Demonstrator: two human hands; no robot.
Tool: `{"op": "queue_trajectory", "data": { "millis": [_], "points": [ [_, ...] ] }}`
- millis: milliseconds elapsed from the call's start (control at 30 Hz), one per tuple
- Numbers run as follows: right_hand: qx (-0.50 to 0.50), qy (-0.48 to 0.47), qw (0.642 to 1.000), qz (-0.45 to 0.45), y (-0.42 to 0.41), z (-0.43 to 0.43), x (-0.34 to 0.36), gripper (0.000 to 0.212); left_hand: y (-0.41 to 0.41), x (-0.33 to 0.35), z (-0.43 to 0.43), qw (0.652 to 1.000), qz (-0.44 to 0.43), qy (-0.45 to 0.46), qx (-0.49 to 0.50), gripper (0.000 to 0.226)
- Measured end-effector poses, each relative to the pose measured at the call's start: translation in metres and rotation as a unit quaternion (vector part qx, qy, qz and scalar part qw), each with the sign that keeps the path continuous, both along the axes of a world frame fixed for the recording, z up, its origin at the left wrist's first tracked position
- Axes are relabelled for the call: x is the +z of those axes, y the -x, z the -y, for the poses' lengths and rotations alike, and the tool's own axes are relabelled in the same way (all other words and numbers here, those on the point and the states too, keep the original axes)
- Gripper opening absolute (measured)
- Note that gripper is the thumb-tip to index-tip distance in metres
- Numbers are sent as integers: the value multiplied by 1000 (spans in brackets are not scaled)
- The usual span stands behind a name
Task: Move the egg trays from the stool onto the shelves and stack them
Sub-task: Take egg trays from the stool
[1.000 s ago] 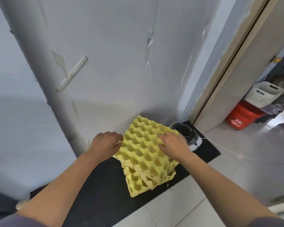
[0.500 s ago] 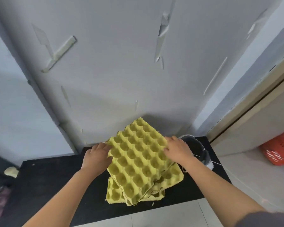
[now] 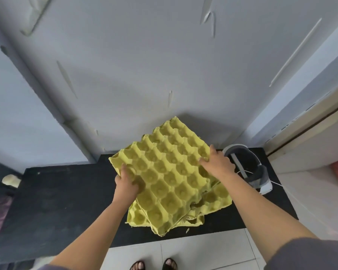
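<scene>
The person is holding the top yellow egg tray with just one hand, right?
No, with both hands. The head view shows the left hand gripping the top yellow egg tray at its left edge and the right hand at its right edge.

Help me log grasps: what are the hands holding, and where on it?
The top egg tray: the left hand grips its left edge, the right hand its right edge.

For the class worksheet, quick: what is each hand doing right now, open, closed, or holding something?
Left hand: holding the top egg tray by its left edge.
Right hand: holding the same tray by its right edge.
</scene>
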State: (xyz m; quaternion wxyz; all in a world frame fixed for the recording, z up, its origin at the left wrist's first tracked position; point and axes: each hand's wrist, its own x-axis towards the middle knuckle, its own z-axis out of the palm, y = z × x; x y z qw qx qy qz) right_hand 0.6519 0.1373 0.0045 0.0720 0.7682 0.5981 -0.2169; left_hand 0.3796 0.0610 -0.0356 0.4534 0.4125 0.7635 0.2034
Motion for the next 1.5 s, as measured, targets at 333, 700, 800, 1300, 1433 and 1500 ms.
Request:
{"op": "queue_trajectory", "data": {
  "millis": [333, 700, 800, 1300, 1433, 1500],
  "points": [
    [-126, -61, 989, -37, -11, 35, -1, 64, -3, 28, -54, 987, -48, -130, -82, 73],
    [-116, -70, 989, 54, -16, 25, -6, 23, 1, 7, -46, 993, -105, -31, -46, 6],
    [-77, -74, 988, 107, -19, 25, -5, 20, -3, 9, -47, 988, -136, -33, -58, 6],
    [-67, -123, 984, 108, -18, 16, 17, 13, -2, 22, -58, 974, -208, 27, -89, 7],
    [-60, -116, 990, 45, -23, 11, 21, 16, -1, 30, -61, 979, -177, 33, -91, 22],
    [-56, -114, 992, 24, -26, 10, 24, 17, 0, 32, -61, 982, -161, 31, -89, 25]
  ]
}}
